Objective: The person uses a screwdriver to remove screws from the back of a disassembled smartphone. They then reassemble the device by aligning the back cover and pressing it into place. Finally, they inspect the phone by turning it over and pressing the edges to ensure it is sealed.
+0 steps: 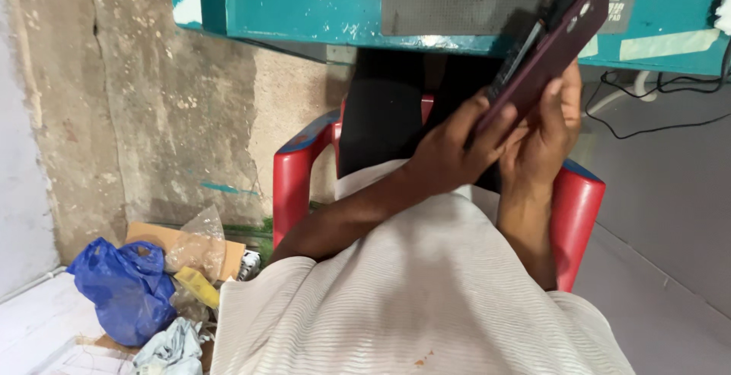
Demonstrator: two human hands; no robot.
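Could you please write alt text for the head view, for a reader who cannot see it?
Two hands, left and right, hold a maroon phone below a teal table. A red chair and blue bag are nearby.

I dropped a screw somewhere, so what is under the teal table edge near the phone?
Under the teal table show a red chair and dark cloth. Both hands and the phone cover the rest.

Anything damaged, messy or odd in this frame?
The maroon phone gripped by the left hand and right hand has its back shell lifted at one edge. Bags and scraps litter the floor beside the red chair.
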